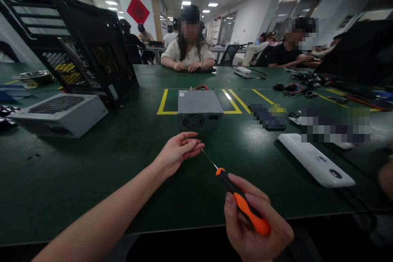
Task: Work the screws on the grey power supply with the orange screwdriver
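My right hand (254,217) grips a screwdriver (242,202) with an orange and black handle. Its thin metal shaft points up and left, and the tip meets the fingertips of my left hand (181,149). There the thumb and fingers come together in a loose pinch; whatever they hold, if anything, is too small to see. Just beyond the left hand, a grey computer power supply (199,102) sits on the green table (147,208), its fan grille and socket facing me.
At the left stand a second power supply (66,116) and an open black computer case (92,45). A white power bank-like device (316,161), a dark phone-like object (267,116) and bundled cables (297,88) lie to the right. Across the table sits a person (188,51).
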The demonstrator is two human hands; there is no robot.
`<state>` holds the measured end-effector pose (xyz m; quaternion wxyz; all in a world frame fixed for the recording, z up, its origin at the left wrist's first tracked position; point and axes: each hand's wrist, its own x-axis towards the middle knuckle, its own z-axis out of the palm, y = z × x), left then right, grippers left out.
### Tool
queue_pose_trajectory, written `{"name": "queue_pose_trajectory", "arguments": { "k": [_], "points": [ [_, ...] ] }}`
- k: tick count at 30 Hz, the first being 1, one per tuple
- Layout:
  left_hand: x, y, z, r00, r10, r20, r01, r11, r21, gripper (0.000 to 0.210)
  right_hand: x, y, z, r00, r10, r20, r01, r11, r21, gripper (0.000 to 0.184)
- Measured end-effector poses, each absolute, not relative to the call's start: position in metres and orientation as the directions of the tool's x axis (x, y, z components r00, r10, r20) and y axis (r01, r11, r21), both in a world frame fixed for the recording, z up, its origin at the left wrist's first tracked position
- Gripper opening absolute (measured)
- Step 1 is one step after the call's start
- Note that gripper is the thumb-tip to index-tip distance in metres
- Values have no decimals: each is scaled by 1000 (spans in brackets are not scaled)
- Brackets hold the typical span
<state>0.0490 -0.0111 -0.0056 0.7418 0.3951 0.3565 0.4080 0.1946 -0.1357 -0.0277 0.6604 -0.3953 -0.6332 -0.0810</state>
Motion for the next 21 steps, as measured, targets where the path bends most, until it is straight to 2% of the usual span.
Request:
{"name": "queue_pose_trajectory", "arguments": {
  "k": [4,11,16,21],
  "points": [
    [49,-12,-5,432,853,-292,-399,472,787,31,195,-137,-30,116,345,931,609,716,-341,45],
    [51,-16,-3,470,823,-318,-403,521,753,34,198,-140,-30,45,321,946,619,734,-279,54],
    [53,-19,2,472,814,-339,-396,539,743,33,198,-142,-31,65,336,940,644,705,-296,49],
    [54,-19,2,459,818,-346,-406,539,738,33,200,-142,-30,23,330,944,672,694,-259,39]
  ]
}}
